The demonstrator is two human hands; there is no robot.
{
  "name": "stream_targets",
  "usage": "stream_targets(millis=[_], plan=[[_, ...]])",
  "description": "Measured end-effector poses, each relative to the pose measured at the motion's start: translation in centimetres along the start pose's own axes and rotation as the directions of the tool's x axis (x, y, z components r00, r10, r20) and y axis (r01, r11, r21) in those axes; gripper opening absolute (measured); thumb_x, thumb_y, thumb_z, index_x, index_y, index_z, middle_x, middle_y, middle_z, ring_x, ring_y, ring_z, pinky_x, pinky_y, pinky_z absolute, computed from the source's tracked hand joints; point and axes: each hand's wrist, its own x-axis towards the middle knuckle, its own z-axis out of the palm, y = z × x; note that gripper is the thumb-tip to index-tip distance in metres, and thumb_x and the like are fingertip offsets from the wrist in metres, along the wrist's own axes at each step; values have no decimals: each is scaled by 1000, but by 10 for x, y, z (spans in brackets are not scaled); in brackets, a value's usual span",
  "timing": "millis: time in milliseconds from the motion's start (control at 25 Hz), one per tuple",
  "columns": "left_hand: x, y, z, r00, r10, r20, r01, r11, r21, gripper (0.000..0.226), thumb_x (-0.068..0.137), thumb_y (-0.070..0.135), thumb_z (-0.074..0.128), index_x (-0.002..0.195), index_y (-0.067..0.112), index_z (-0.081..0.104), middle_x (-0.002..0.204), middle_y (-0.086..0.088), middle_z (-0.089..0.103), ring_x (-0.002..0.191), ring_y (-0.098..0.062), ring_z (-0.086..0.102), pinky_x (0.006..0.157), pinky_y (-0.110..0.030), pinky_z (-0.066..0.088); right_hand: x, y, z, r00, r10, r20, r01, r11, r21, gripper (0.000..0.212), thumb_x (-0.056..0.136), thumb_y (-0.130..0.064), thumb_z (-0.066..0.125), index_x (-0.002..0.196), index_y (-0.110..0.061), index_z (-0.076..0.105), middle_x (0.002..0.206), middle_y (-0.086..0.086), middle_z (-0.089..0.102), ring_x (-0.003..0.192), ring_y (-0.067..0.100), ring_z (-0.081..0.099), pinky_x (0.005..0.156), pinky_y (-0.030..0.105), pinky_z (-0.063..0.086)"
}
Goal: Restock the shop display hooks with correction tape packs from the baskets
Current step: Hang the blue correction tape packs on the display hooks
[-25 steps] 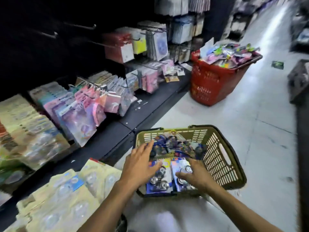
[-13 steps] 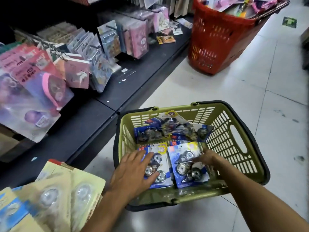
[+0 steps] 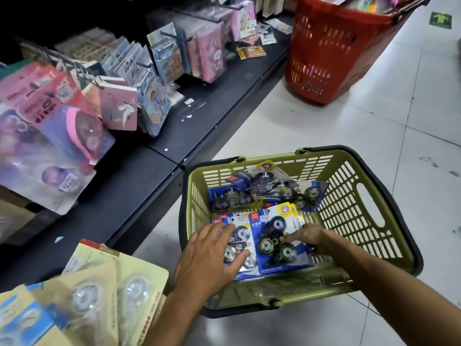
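Observation:
A green basket (image 3: 354, 203) with black handles stands on the floor and holds several blue correction tape packs (image 3: 264, 191). My left hand (image 3: 207, 255) lies flat, fingers spread, on the near left pack (image 3: 240, 233). My right hand (image 3: 311, 236) grips the right edge of the near right pack (image 3: 277, 226), which overlaps the left one. Pink and purple packs (image 3: 62, 136) hang from display hooks at the left.
A red basket (image 3: 324, 58) full of stock stands on the floor further up the aisle. The black shelf base (image 3: 159, 171) runs along the left, just beside the green basket. Yellow carded packs (image 3: 99, 290) hang at the bottom left. White floor tiles lie to the right.
My view has dropped toward the green basket. My right hand has shifted to the right pack's edge, and that pack now lies over the left one. The left hand stays on its pack.

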Motion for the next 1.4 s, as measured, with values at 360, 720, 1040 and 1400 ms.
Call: stream_targets(millis=[360, 720, 1040, 1400], plan=[[-1, -1, -1, 995, -8, -98, 4, 999, -44, 70, 100, 69, 30, 159, 32, 22, 164, 12, 25, 149, -9, 21, 120, -27, 14, 5, 13, -3, 1000, -5, -4, 6, 987, 159, 89, 58, -30, 96, 129, -3, 49, 114, 17, 65, 99, 31, 64, 81, 41, 57], [-1, -3, 2, 993, -11, -116, 2, 997, -74, 70, 98, 71, 29, 157, 33, 29, 160, 14, 32, 146, -8, 27, 118, -26, 17, -44, -22, 5, 979, -104, 178, 78, 985, 152, 57, 64, -21, 89, 113, -14, 61, 133, 6, 60, 118, 31, 57, 104, 47, 46], [-11, 12, -9, 963, -227, -143, 110, 820, -561, 62, 88, 58, 65, 143, 36, 49, 139, 15, 57, 126, -6, 53, 104, -26, 42, -141, -14, -42, 890, -406, 209, 255, 821, 512, 60, 66, 8, 75, 123, -4, 62, 111, 21, 73, 100, 38, 71, 88, 48, 59], [-46, -5, -70, 830, -558, 6, -5, -18, -1000, 47, 68, 10, 89, 110, 14, 70, 98, -6, 80, 84, -23, 77, 73, -35, 62, -121, -64, 40, 767, -505, 396, 139, 733, 666, 57, 87, -50, 66, 127, -9, 61, 121, 11, 66, 104, 29, 63, 89, 42, 51]])
